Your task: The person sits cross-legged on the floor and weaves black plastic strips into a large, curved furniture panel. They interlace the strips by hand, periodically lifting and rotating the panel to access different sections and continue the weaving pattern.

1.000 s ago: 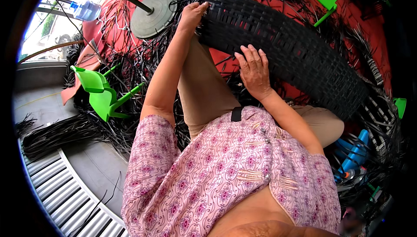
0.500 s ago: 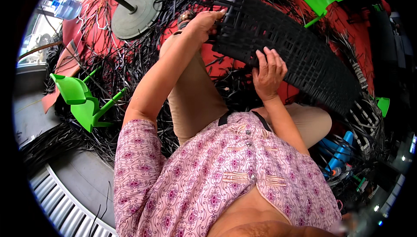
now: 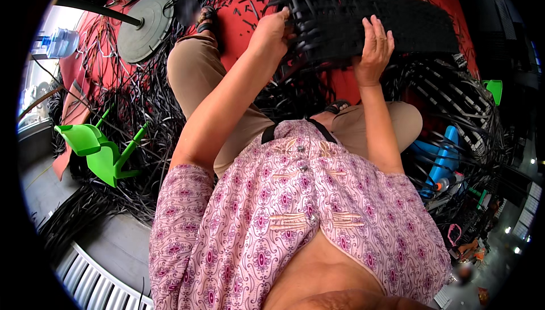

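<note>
A long black woven panel (image 3: 340,23) of flat strips stretches from upper centre to the right, blurred by motion. My left hand (image 3: 271,32) is closed on its left end, where loose strip ends stick out; part of the fingers is hidden. On the panel's near side, my right hand (image 3: 374,51) rests with its fingers stretched out flat against the weave. I cannot see how far its thumb reaches beneath the edge.
Loose black strips (image 3: 147,91) cover much of the red floor (image 3: 241,12). A round grey base (image 3: 146,34) with a pole stands upper left. A green plastic chair (image 3: 105,151) lies at left. Blue plastic (image 3: 444,159) is at right, below grey-banded strip bundles (image 3: 443,103).
The panel has swung up on its right side and now lies more level across the view. My right hand has moved up and right with it; the left still grips its end.
</note>
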Motion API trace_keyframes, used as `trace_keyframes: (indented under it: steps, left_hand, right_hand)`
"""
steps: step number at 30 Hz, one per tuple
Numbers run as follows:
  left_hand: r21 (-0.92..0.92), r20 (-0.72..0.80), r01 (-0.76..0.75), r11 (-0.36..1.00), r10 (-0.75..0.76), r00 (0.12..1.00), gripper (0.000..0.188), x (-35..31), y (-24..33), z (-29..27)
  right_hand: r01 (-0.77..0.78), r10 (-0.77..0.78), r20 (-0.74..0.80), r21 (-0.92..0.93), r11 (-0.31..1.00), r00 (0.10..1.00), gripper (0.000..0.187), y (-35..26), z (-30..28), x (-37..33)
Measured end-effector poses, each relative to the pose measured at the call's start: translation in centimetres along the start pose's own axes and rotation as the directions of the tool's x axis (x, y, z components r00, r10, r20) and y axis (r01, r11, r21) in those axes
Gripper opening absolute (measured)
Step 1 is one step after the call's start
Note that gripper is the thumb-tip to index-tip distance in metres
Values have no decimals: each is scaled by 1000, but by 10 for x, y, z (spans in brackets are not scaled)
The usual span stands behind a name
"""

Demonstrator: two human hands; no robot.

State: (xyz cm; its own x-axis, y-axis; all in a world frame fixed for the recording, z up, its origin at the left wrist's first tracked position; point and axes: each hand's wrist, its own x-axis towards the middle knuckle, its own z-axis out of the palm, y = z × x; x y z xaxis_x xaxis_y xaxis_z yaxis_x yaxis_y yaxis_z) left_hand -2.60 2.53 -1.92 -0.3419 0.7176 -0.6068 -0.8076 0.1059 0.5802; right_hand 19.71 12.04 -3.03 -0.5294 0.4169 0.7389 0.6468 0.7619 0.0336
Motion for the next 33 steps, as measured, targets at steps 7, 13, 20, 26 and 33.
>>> trace_keyframes:
  steps: [7,13,20,26,33]
  left_hand:
    - [63,204,-199,978,183,962,18,-10,28,94]
    - [92,29,-289,953,288,957,18,9,17,48]
    - [526,-398,-218,822,464,792,30,157,-69,-95]
    - [776,-473,-10,630,593,652,29,269,-141,-171]
    - [759,-565,188,623,487,667,36,257,-148,-151]
  right_hand:
    - [-24,53,-232,129,991,971,59,72,-37,38]
    - [-124,164,-393,125,984,905,52,192,-71,69]
    - [-306,377,-342,243,920,861,33,228,-85,91]
    - [-398,492,-254,344,851,833,23,236,-81,92]
    - [-383,470,-287,312,870,835,18,273,-79,73]
